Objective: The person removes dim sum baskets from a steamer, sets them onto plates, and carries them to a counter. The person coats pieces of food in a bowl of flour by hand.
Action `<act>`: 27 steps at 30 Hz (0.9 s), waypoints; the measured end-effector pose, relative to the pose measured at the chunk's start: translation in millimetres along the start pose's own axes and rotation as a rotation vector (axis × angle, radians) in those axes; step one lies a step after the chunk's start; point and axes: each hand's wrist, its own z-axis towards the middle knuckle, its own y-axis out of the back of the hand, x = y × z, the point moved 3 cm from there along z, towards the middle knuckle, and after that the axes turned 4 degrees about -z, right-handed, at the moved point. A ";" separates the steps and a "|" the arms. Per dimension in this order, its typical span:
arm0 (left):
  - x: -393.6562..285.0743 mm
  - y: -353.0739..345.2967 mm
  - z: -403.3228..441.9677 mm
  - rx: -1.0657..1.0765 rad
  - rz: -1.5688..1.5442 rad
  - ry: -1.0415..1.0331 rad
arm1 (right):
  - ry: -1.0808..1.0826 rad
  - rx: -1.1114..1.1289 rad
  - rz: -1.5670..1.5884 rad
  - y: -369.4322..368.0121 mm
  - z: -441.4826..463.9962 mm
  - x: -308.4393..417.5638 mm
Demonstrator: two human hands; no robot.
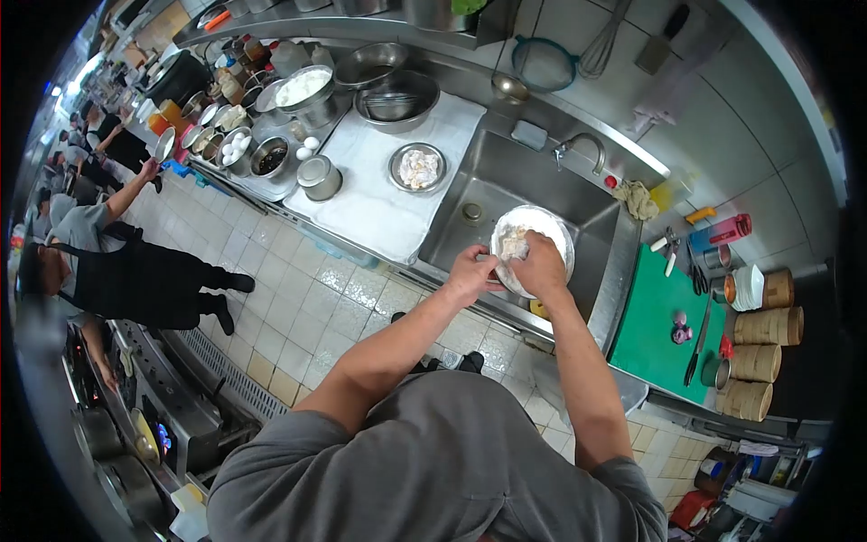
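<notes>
Over the sink [456, 194] is a bowl of white flour [533, 219], with a lumpy, flour-coated piece of food [515, 244] in it. My left hand [474, 274] grips the bowl's near left rim. Reaching down into the flour, my right hand [539, 266] has its fingers curled against the coated food; the fingertips are partly hidden. On the white cloth [361, 212] to the left sits a small metal bowl [417, 168] holding more floured pieces.
A green cutting board [650, 316] on the right carries a knife [696, 348] and a cut purple onion [681, 330]. Bamboo steamers [754, 363] stand beyond it. Metal bowls [397, 101], eggs and a lidded pot [319, 178] crowd the left counter. Another person [117, 271] works at the left.
</notes>
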 end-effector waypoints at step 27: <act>-84.7 61.8 18.6 -0.003 -0.003 -0.007 | 0.094 0.147 -0.115 -12.4 70.5 83.4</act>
